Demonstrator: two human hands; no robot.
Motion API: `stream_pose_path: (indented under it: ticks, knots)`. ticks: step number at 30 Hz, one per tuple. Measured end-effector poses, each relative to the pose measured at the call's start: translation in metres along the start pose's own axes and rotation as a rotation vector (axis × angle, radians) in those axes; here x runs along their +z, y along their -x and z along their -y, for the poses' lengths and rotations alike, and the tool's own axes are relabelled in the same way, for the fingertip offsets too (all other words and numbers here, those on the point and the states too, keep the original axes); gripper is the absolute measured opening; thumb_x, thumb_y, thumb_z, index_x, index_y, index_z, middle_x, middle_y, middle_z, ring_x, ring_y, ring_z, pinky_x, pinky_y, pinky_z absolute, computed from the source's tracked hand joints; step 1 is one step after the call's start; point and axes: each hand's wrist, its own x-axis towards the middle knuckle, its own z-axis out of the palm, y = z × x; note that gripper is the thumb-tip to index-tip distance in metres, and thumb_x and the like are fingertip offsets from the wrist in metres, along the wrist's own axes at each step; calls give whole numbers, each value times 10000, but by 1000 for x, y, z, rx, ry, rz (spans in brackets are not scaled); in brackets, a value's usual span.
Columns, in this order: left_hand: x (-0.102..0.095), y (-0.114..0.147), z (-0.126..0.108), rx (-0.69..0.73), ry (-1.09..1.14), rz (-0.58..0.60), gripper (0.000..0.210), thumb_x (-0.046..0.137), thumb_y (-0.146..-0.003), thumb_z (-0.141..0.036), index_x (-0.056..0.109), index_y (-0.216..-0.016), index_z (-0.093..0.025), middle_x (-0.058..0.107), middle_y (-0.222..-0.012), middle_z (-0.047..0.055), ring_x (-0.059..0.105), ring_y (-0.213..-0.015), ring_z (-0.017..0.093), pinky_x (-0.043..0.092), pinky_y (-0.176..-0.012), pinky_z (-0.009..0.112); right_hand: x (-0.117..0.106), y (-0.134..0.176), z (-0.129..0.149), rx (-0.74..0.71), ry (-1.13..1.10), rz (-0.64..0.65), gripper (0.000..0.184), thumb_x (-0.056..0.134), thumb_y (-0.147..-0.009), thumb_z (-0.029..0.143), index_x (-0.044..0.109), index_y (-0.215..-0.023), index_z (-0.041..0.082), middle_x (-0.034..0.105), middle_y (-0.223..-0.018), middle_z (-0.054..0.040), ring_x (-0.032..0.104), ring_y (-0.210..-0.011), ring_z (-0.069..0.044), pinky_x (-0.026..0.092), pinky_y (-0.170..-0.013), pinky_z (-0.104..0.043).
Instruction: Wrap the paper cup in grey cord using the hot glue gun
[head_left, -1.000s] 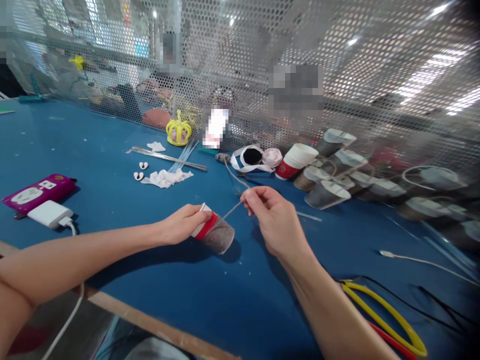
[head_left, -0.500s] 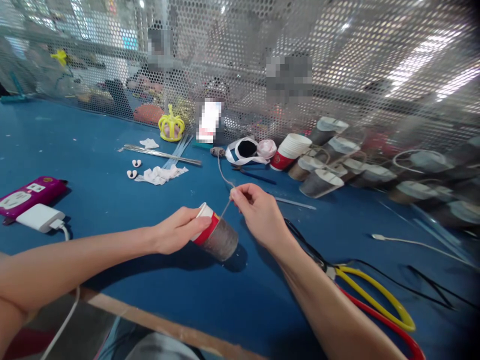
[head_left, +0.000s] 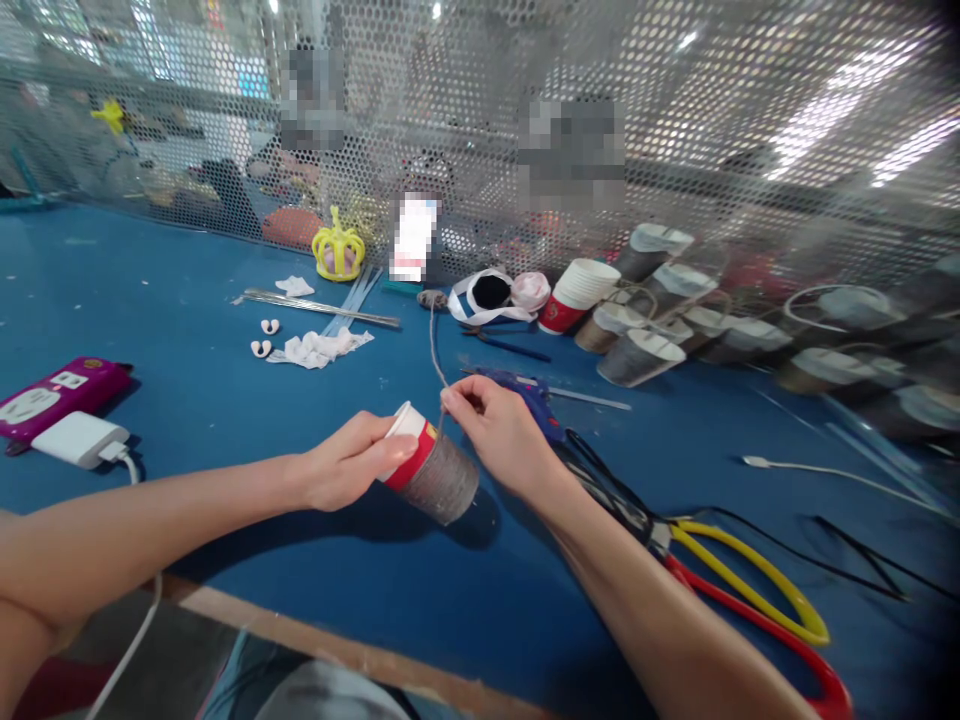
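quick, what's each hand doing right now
Left hand: closed on the partly wrapped paper cup.
Right hand: closed, pinching the gray cord.

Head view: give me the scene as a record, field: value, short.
left hand: grip on the paper cup near its rim
right hand: pinches the grey cord
paper cup: tilted; red-and-white end bare of cord, rest wrapped
grey cord: runs from the cup through the right hand's pinch to a small bundle
beyond the cup: yellow crown-shaped piece, stacked cups
right side: yellow-and-red-handled tool
unclear: whether the cup touches the table
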Motion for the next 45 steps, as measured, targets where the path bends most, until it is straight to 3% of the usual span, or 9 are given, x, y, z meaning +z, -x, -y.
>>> stream_pose_path:
  ticks: [8,24,30,35,39,45]
  knots:
    - [0,2,3,0,-61,-36,336,300,-820,-320,357,-539,-146,333,-511,-33,250,-485,65,293,-471,193,5,2,0,3,-26,60,195,440,-778,308,533,-694,159,572,-634,-13,495,-576,-128,376,-555,-252]
    - [-2,1,4,124,-66,41,287,312,-818,-256,359,-558,-143,365,-547,-25,300,-515,69,293,-495,207,5,3,4,26,-16,151,175,462,-771,282,537,-676,155,555,-638,-1,479,-590,-117,350,-546,-241]
    - [2,-3,4,-42,114,-7,270,364,-784,-275,417,-565,-126,383,-539,-33,315,-511,65,308,-500,193,7,2,0,55,-6,147,176,463,-766,278,537,-665,155,536,-608,6,467,-572,-116,338,-533,-242]
    - [2,-5,5,-212,304,-57,246,423,-729,-329,519,-710,-103,504,-630,3,427,-582,99,359,-564,213,9,-1,-5,78,-9,146,179,461,-763,278,538,-665,150,539,-608,2,470,-564,-117,337,-529,-242]
    - [1,-4,5,-193,361,-28,249,465,-683,-321,525,-752,-89,514,-669,14,436,-603,99,355,-576,210,9,-2,-5,83,-15,150,178,464,-759,277,535,-655,152,537,-606,5,470,-566,-115,331,-525,-238]
    - [-1,-1,-1,-112,250,78,210,528,-611,-276,476,-715,-101,409,-564,-34,323,-492,53,268,-442,164,8,-1,-4,85,-28,161,181,464,-759,283,529,-653,151,531,-606,8,463,-561,-110,326,-521,-236]
